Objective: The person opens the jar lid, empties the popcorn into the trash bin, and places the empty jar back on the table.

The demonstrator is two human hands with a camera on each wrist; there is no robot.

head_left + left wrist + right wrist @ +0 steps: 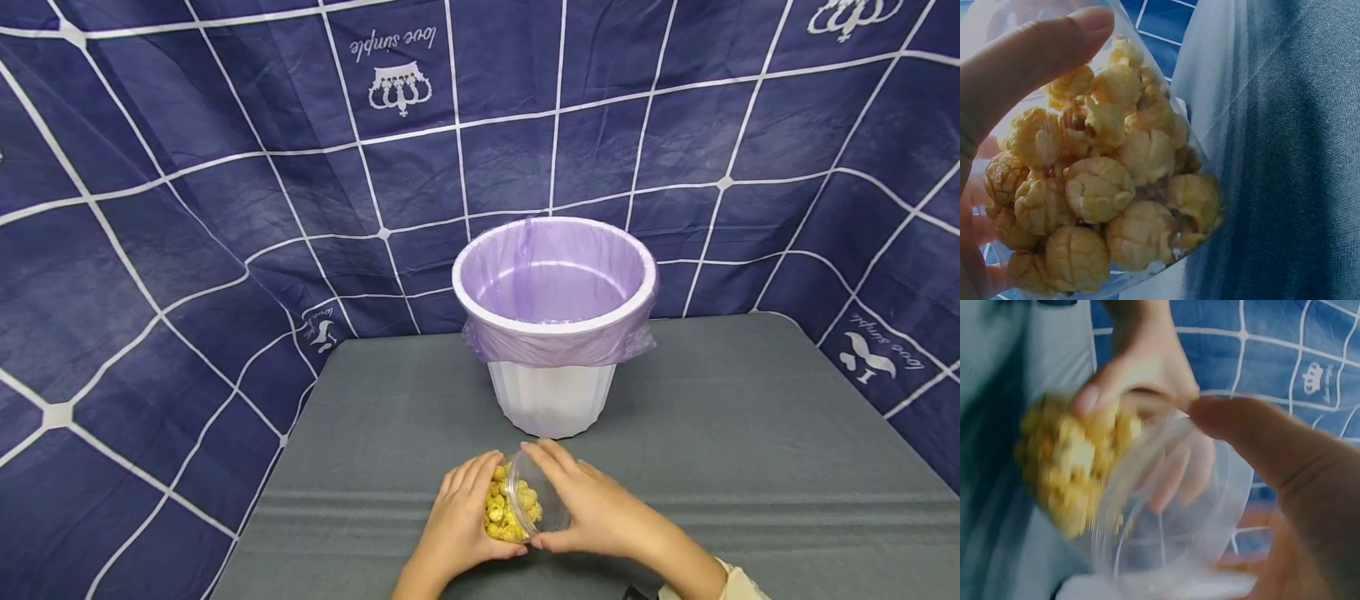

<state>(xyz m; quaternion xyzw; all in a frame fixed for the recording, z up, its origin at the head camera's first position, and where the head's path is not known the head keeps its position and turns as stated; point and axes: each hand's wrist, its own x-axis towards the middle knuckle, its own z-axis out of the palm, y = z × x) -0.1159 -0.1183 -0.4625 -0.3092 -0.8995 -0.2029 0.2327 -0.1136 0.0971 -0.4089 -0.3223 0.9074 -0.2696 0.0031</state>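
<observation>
Clear container point(552, 507) sits between your two hands, near the front of the grey table covering point(360, 467); it lies tilted on its side. Popcorn point(498, 510), yellow, packs the end toward your left hand point(456, 518). That hand grasps the container: fingers along the far side, thumb point(1041, 50) across the near side, popcorn showing through the wall just beside it.

Your right hand point(600, 508) grasps the other, mostly bare end, fingertips over the far edge, thumb at the near edge. A ridged band point(516, 500) circles the container between your hands. Cannot tell whether the bare end is a separate piece; the right wrist view is blurred there.

Beyond your hands, apart from them: white bin point(551, 400), upright, a purple liner point(558, 348) folded over its rim. Blue backdrop point(510, 158) with white grid lines behind. Cream sleeve point(738, 583) at your right wrist.
</observation>
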